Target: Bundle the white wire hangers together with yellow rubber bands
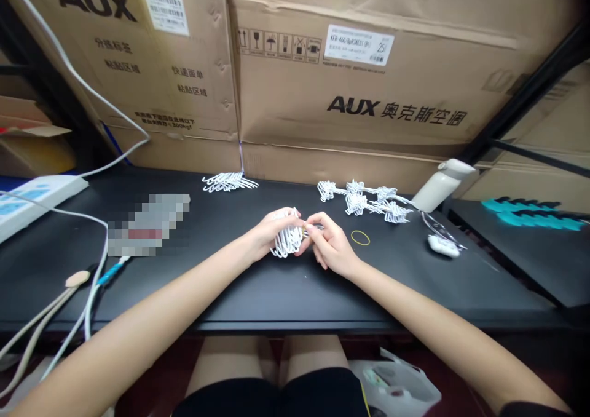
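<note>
My left hand is wrapped round a bundle of white hooks, held just above the black table. The hooks' curved ends stick out below my fingers. At the bundle's right end my right hand is closed in a pinch, with a yellowish bit showing at the fingertips that looks like a rubber band. Its exact path round the hooks is hidden by my fingers. To the right of this hand a loose yellow rubber band lies on the table. A row of loose white hooks lies farther back, left of my hands.
Several tied hook bundles lie back right, near a leaning white bottle and a white case. A blurred-out phone-like item, cables and a power strip are left. Large cardboard boxes stand behind.
</note>
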